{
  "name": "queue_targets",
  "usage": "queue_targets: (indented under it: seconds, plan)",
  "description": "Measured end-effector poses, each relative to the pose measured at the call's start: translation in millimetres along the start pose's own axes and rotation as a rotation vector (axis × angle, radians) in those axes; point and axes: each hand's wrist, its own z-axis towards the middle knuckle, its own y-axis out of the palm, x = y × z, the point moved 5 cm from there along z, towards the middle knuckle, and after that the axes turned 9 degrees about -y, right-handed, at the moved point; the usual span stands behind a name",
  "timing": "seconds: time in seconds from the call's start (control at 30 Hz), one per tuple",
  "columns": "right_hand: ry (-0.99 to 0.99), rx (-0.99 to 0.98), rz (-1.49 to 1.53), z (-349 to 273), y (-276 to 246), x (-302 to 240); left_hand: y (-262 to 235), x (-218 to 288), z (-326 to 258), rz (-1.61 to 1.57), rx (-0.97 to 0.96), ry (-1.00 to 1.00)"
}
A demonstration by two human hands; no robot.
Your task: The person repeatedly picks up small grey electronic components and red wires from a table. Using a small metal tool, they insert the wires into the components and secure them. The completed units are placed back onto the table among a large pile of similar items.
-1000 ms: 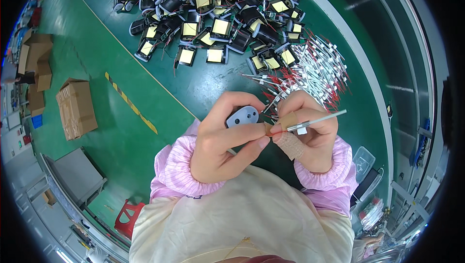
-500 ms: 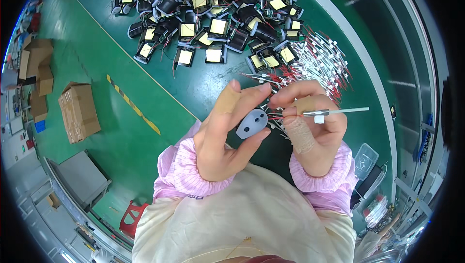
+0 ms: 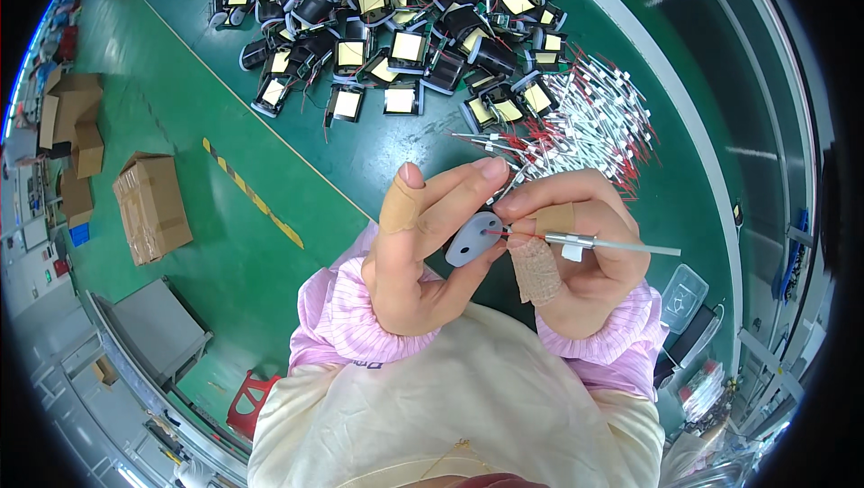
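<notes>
head view, transformer pile (image 3: pixel 405 20) and wire heap (image 3: pixel 585 119) beyond hands (image 3: pixel 504 250)

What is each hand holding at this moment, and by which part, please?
The left hand pinches the grey disc by its edge; the right hand holds the thin wire lead near its middle.

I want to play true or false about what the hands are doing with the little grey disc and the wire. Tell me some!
1. The left hand holds a small grey disc. True.
2. The right hand holds a thin sleeved wire whose red tip meets the disc. True.
3. The table is red. False: it is green.
4. The pile of black coil parts lies in the person's lap. False: it lies on the table, beyond the hands.
5. Cardboard boxes stand on the floor at the left. True.
</notes>
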Motion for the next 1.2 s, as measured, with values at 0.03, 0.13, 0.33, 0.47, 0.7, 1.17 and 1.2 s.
queue_targets:
  seconds: [0.03, 0.13, 0.33, 0.47, 0.7, 1.17, 1.2]
  plan:
    - [0.011, 0.005, 0.004, 0.0, 0.1, 0.0, 0.2, -0.2, -0.2, 0.002, 0.000, -0.003]
    - [0.017, 0.025, 0.020, -0.1, 0.9, 0.6, 0.3, -0.4, -0.4, 0.015, 0.008, -0.013]
    - [-0.004, 0.018, -0.019, -0.2, -0.6, -0.8, -0.3, 4.6, 3.7, 0.035, 0.037, -0.063]
    - [-0.019, 0.021, -0.002, -1.1, -0.5, -0.6, 0.8, 2.1, 1.5, 0.045, 0.080, 0.016]
    - [-0.051, -0.025, -0.055, 1.0, -1.8, -4.3, 0.4, 2.4, 2.2, 0.010, 0.059, -0.064]
    - [-0.031, -0.056, -0.134, 3.2, -1.7, -8.5, 3.7, 1.1, -1.7, 0.072, 0.127, 0.042]
    - [-0.030, -0.057, -0.130, 3.3, -1.9, -8.6, 3.7, 2.4, -0.6, 0.069, 0.132, 0.037]
